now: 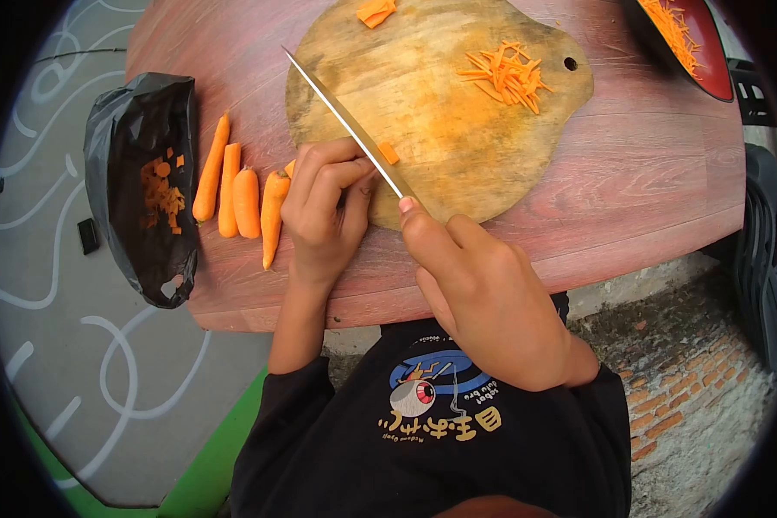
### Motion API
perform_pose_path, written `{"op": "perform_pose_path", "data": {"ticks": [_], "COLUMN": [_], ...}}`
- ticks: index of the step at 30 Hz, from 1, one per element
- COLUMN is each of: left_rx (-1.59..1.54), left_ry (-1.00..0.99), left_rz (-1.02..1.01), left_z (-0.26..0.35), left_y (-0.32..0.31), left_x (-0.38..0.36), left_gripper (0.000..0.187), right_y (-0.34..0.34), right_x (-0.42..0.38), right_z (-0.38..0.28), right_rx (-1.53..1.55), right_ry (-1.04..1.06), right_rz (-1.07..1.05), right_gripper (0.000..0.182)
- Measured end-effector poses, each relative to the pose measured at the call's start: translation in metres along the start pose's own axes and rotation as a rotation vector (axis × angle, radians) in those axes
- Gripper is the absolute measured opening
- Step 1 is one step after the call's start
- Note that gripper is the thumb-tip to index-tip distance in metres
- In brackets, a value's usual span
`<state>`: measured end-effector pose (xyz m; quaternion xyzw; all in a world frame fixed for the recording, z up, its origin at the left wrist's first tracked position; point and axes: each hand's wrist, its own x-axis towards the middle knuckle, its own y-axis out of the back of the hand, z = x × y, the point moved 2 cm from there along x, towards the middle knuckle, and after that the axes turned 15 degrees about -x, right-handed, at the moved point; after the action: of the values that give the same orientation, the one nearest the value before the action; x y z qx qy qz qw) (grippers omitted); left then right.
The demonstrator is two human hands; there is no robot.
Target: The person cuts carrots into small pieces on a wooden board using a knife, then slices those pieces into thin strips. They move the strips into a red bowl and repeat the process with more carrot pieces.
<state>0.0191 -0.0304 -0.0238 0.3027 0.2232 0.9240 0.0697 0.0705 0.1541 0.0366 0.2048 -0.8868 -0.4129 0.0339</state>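
Right hand (pixel 492 302): I grip the long steel knife (pixel 341 119), fist clamped around its handle.
Left hand (pixel 324 207): my fingers curl tight, pinning an orange carrot piece (pixel 290 167) at the round wooden cutting board's (pixel 440 129) edge.

One head-worn fisheye view looks steeply down from close above, both hands centre frame, the board (pixel 440 104) and table (pixel 647 181) beyond the fingers, the wearer's shirt (pixel 440 432) below the wrists, floor at both sides.
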Motion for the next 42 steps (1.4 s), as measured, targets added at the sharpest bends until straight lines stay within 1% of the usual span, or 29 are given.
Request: {"op": "perform_pose_path", "data": {"ticks": [4,10,15,23,28,32,38,42], "left_rx": [-0.006,-0.009,-0.026,-0.015,-0.022,-0.022,-0.025,-0.024], "left_ry": [0.001,-0.008,0.018,-0.030,-0.023,-0.024,-0.021,-0.025], "left_rz": [0.005,0.013,0.011,-0.003,-0.014,-0.020,-0.014,-0.001], "left_z": [0.000,0.000,-0.002,-0.002,-0.002,-0.002,-0.004,-0.004], "left_y": [0.000,0.000,0.001,0.001,0.002,0.003,0.002,0.001], "left_x": [0.000,0.002,0.000,0.002,0.003,0.003,0.002,0.002], "left_gripper": [0.024,0.025,0.026,0.028,0.028,0.028,0.026,0.026], "right_y": [-0.001,0.001,0.000,0.000,-0.002,-0.002,-0.007,-0.010], "right_x": [0.003,0.008,0.013,0.021,0.026,0.030,0.038,0.044], "right_z": [0.000,0.001,0.001,0.003,0.001,0.000,0.003,0.006], "right_rx": [-0.035,0.007,0.017,0.043,-0.047,-0.021,-0.036,0.022], "right_ry": [-0.008,0.015,0.005,0.016,0.010,-0.014,-0.031,-0.007], "right_rz": [-0.026,-0.004,-0.021,-0.021,-0.080,-0.091,-0.079,-0.015], "right_gripper": [0.050,0.044,0.043,0.040,0.036,0.034,0.032,0.034]}}
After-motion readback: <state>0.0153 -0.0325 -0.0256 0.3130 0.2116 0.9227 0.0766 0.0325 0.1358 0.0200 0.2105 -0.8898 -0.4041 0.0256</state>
